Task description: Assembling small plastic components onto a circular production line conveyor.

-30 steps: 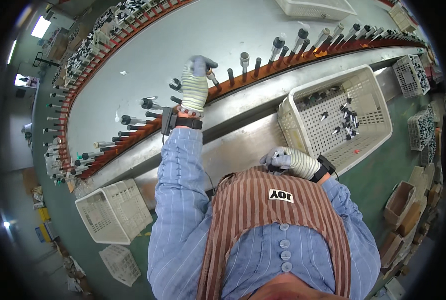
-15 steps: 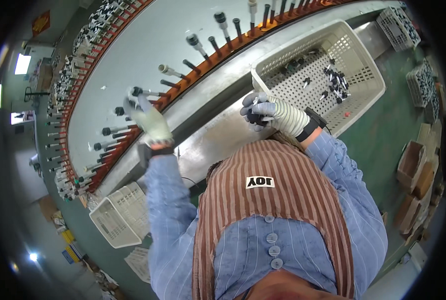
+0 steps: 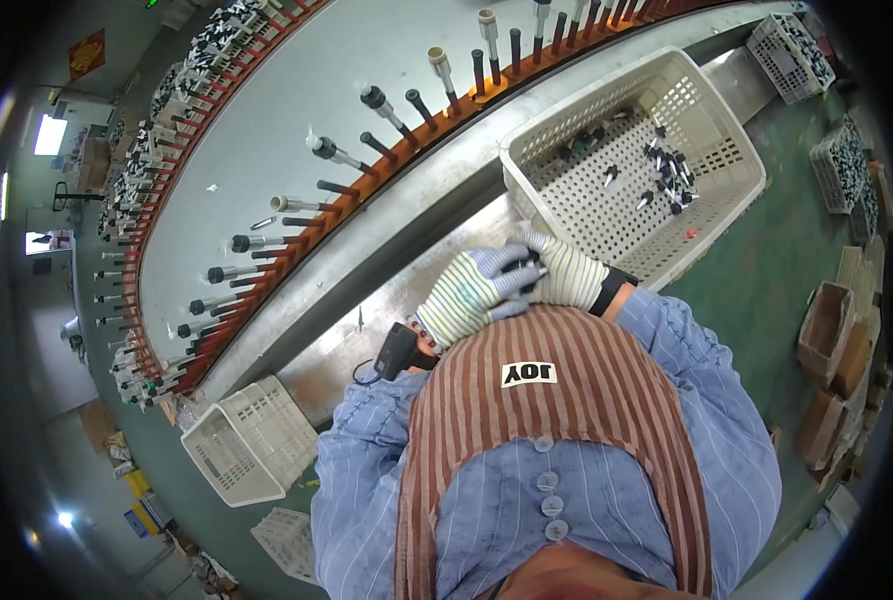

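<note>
My left hand, in a striped glove with grey fingertips, meets my right hand just in front of the apron. The right hand, gloved the same way, is closed around small black plastic pieces, which show only in part between the hands. Curled over those pieces, the left fingers touch the right hand; whatever they pinch is hidden. Beyond the hands curves an orange-edged rack of upright dark pegs, several carrying capped silver or beige tubes.
To the right stands a beige perforated crate with loose black-and-white pieces inside. A metal ledge runs between me and the rack. Another beige crate sits at lower left. Filled crates and cardboard boxes line the far right.
My left hand has come back from the rack's pegs to the right hand. My right hand has shifted slightly down and right. The capped tubes on the rack have changed position.
</note>
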### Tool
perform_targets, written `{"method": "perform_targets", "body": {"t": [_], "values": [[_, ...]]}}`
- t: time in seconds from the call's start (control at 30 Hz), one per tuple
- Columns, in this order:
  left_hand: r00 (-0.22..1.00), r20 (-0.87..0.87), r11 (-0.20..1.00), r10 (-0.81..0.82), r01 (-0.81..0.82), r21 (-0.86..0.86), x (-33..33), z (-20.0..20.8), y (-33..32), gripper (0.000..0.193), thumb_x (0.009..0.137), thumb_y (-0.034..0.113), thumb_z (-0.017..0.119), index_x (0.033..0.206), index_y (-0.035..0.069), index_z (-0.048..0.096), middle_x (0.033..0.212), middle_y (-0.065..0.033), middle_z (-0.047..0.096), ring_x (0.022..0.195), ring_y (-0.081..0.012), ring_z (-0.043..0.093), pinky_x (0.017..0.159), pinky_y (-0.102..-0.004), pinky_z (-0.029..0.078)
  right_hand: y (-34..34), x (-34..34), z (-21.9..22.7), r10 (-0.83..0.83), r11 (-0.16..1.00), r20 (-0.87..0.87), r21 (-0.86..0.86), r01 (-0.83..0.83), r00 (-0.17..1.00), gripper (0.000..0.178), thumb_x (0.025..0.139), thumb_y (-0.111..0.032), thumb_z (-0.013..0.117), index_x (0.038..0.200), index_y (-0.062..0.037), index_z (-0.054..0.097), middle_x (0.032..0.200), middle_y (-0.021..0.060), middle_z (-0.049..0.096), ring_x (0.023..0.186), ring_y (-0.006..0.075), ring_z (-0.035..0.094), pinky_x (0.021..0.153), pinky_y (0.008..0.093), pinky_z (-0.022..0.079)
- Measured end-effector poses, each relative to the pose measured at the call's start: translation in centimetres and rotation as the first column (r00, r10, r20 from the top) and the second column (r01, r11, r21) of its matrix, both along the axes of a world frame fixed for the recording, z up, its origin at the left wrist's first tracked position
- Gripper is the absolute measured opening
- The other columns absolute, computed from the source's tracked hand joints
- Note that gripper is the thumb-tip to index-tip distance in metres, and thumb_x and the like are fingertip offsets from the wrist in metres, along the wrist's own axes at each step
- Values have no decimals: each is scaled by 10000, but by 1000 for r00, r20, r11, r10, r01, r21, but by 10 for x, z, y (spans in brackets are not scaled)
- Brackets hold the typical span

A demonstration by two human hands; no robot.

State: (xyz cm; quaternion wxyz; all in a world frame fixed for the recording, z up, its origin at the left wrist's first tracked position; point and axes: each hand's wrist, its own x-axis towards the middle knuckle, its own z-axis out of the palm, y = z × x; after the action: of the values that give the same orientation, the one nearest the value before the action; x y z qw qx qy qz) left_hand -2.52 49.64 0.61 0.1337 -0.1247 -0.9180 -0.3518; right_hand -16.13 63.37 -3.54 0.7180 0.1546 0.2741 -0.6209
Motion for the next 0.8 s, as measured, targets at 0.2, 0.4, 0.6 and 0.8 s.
{"method": "perform_targets", "body": {"t": [0.2,0.4,0.6,0.8], "values": [[990,131,998,-60,57,27,-28,-22,9,272,839,206,695,1036,26,643,1050,-169,634,871,-336,656,715,-422,536,15,-21,-29,194,979,-219,106,-174,956,307,993,-363,542,1047,-73,625,820,34,625,686,174,617,643,388,576],[765,-16,692,644,-573,438,-83,-40,-34,225,1013,189,457,971,16,594,938,-117,607,877,-260,574,828,-368,448,9,-51,-21,91,994,-85,62,-86,992,283,957,-292,627,1075,-34,620,834,57,615,736,178,613,660,365,562],[437,-47,273,898,-471,839,-155,-7,-173,441,982,414,556,755,41,616,780,-93,700,726,-178,634,715,-313,473,6,-79,-28,26,989,-137,147,-6,990,277,938,-272,647,1077,-33,622,829,84,644,728,216,637,645,366,557],[545,-3,385,838,-587,712,-146,-41,-190,497,978,427,568,819,-30,678,630,-80,607,522,-136,541,547,-291,448,3,-91,-39,18,995,-141,97,-4,990,333,927,-294,662,1108,-21,600,862,85,629,795,215,641,665,372,560]]}}
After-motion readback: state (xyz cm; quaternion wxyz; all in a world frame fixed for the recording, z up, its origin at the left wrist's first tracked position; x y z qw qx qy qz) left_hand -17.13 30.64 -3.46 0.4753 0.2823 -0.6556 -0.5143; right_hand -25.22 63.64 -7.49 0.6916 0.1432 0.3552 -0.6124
